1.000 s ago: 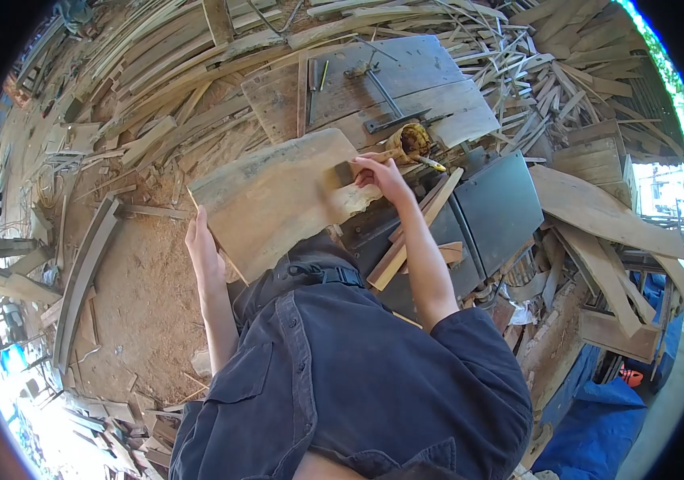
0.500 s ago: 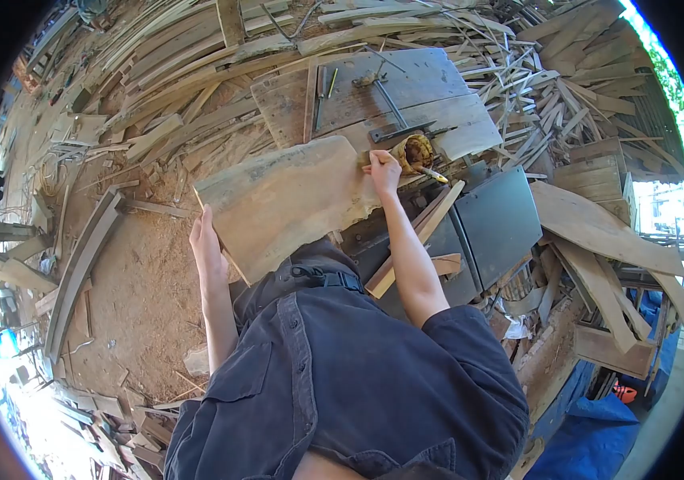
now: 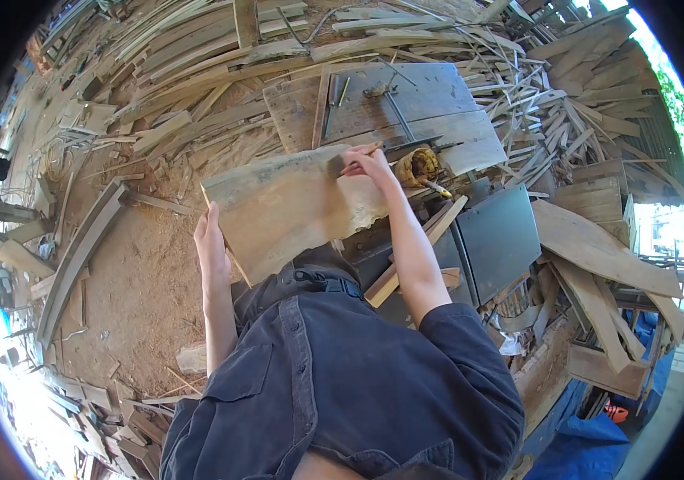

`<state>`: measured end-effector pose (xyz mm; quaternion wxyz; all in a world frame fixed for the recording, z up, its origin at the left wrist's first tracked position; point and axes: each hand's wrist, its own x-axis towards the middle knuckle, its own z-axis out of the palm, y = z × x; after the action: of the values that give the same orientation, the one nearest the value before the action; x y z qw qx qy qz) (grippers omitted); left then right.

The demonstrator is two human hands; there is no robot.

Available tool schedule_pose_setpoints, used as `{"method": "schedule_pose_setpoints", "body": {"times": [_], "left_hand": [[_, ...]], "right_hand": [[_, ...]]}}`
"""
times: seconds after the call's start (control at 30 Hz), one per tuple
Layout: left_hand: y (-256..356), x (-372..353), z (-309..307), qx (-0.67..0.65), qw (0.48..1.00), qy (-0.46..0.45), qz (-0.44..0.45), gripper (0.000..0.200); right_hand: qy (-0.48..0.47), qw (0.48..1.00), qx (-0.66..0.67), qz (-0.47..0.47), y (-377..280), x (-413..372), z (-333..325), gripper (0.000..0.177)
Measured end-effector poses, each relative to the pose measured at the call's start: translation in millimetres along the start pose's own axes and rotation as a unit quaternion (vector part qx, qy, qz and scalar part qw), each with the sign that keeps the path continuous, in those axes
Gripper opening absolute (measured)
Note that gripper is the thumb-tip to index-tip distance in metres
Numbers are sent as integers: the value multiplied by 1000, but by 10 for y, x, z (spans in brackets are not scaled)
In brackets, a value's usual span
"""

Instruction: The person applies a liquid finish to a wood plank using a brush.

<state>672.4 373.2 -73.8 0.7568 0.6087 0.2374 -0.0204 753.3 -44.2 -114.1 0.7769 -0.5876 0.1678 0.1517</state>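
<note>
Cut strips and boards [image 3: 510, 104] lie heaped across the top of the frame, with bare brown floor [image 3: 134, 272] at centre left. From the head camera, a wide board [image 3: 270, 208] spans the middle, just above the person's waist; what bears it underneath, I can't tell. The left hand [image 3: 211, 240] has its fingers together along the board's left end, though whether the thumb closes beneath is hidden. The right hand [image 3: 370, 166] is pinched narrow round a brush [image 3: 335, 166], its bristles over the board's upper right part. Trouble, I'd guess, would come from that right forearm, so near the stained pot [image 3: 417, 167] that a wide swing might knock it. A loose left grip could let the board slide, and its ragged lower right edge might snag bristles. Room looks tight on the right, between the pot and the wooden strips [image 3: 430, 236] on the dark metal surface [image 3: 498, 240]; leftward, over the floor, there's far more.
</note>
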Motion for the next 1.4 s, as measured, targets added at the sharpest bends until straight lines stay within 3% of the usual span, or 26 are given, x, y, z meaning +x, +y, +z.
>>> {"method": "schedule_pose_setpoints", "body": {"times": [0.07,0.1,0.13,0.2,0.23,0.27,0.33,0.37,0.4,0.47,0.53,0.6,0.73,0.77,0.8,0.83,0.87,0.93,1.0,1.07,1.1,1.17,1.23,1.3,1.37,1.4], "left_hand": [[15,-18,7,2,1000,3,0,26],[49,-45,45,-6,1000,5,1,25],[45,-63,45,-13,1000,6,-1,24],[38,-55,10,-7,1000,7,-9,27],[24,-43,2,-1,1000,10,-17,30],[55,-58,36,-3,1000,14,-17,30],[141,-129,95,-25,999,18,-10,31],[123,-124,82,-25,1000,17,-10,31],[86,-95,59,-27,999,10,-13,32],[94,-61,79,-31,999,6,-12,33],[104,-102,105,-18,1000,18,3,33],[109,-90,83,-11,1000,15,-13,34],[156,-169,144,-15,1000,12,0,36],[152,-174,139,-16,1000,15,2,36],[130,-161,131,-1,1000,18,-9,37],[110,-168,109,15,999,21,-21,37],[104,-184,102,16,999,26,-22,37],[99,-184,157,4,1000,25,4,38],[47,-130,121,-6,1000,24,-1,40],[59,-156,113,-12,1000,21,-7,41],[141,-202,133,-14,999,18,-27,43],[168,-226,135,-17,999,16,-46,44],[69,-214,114,-53,998,5,-18,44],[53,-262,122,-41,999,20,-21,44],[31,-270,110,-23,999,27,-22,44],[-27,-250,98,-21,999,27,-11,44]], "right_hand": [[262,945,-162,-115,294,332,-207,17],[367,783,-424,-270,554,516,-348,20],[367,783,-424,-270,538,469,-230,20],[149,936,-253,-195,487,316,73,23],[90,974,-140,-156,344,203,186,20],[86,974,-142,-156,205,163,194,20],[15,999,-10,-46,121,89,11,19],[95,993,-58,-48,183,146,-59,18],[97,992,-58,-49,317,237,-166,18],[248,917,-253,-184,479,417,-247,22],[196,936,-225,-188,283,183,226,23],[-51,987,-45,-142,115,18,586,22],[-84,993,-52,-64,74,55,551,24],[108,985,-99,-91,93,118,531,24],[295,938,-142,-117,205,285,461,25],[423,791,-394,-197,601,602,270,28],[420,794,-394,-195,604,507,459,28],[226,787,-447,-360,424,1,1174,28],[126,843,-401,-335,288,-441,1747,25],[-56,970,-97,-217,114,-894,2166,27],[-55,970,-97,-218,148,-938,2151,27],[-201,973,54,-99,211,-976,2118,33],[-138,988,33,-65,215,-775,1630,33],[30,995,-38,-92,325,-470,991,28],[249,905,-294,-182,398,-340,491,24],[255,905,-289,-181,551,-269,432,24]]}}
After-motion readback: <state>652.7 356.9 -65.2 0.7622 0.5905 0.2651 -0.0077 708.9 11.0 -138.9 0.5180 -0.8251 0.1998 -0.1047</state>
